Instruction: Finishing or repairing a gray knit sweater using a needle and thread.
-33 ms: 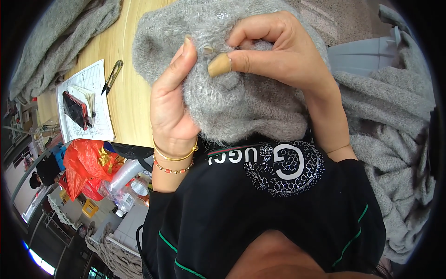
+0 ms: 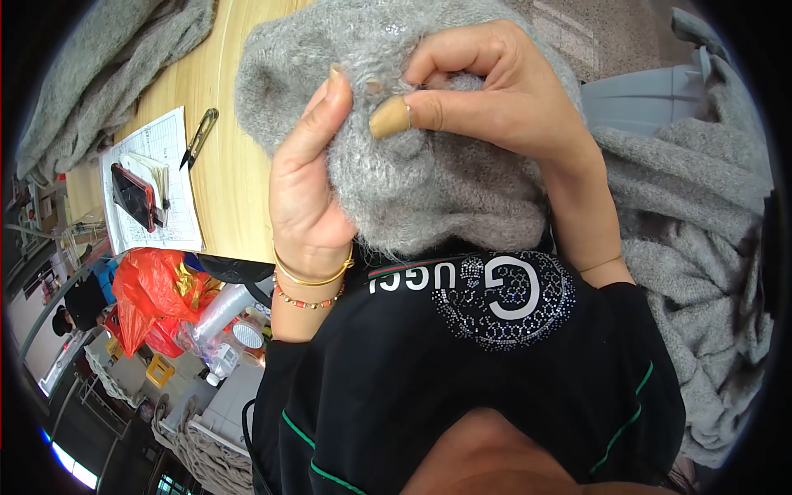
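Note:
A fuzzy grey knit (image 2: 379,194) lies bunched in front of my chest, over the table's edge. My left hand (image 2: 309,173) grips its left side, thumb upright and most fingers hidden behind the cloth; one fingernail shows in a fold near the middle. From the right, my right hand (image 2: 503,95) bends over the knit, thumb and forefinger closed on a bit of it. A tan cover (image 2: 390,118) wraps the tip of my right thumb. Whether anything small sits in that pinch cannot be made out.
On the wooden table (image 2: 235,194) at left lie thread snips (image 2: 200,138), a written sheet (image 2: 183,210) and a red-edged phone (image 2: 134,196) against a notepad (image 2: 155,171). More grey knit (image 2: 124,70) is heaped far left, and another pile (image 2: 701,280) at right beside a grey bin (image 2: 643,99). Red plastic bags (image 2: 153,289) sit lower left.

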Available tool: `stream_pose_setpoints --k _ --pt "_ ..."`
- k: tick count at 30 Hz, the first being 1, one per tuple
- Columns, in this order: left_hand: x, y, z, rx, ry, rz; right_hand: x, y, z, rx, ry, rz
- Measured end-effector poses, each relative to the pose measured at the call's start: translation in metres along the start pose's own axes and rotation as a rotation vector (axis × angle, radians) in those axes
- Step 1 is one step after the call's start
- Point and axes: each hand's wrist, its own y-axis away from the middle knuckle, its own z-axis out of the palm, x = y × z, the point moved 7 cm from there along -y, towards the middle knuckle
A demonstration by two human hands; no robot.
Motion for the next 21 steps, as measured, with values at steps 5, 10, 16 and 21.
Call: stream_pose_setpoints --k 5,10,16,21 --pt "-0.002 -0.003 0.000 0.056 -0.071 0.038 0.010 0.002 -0.004 0.037 -0.127 0.003" --pt "0.010 -0.003 -0.005 0.173 -0.184 0.106 -0.005 0.018 -0.034 0.219 0.107 0.002" --pt "0.011 -0.004 -0.002 0.108 -0.188 0.106 0.003 0.037 -0.056 0.099 0.327 0.007" --pt "0.006 -0.006 0.001 0.136 -0.154 0.102 0.006 0.042 -0.060 0.226 0.335 -0.001"
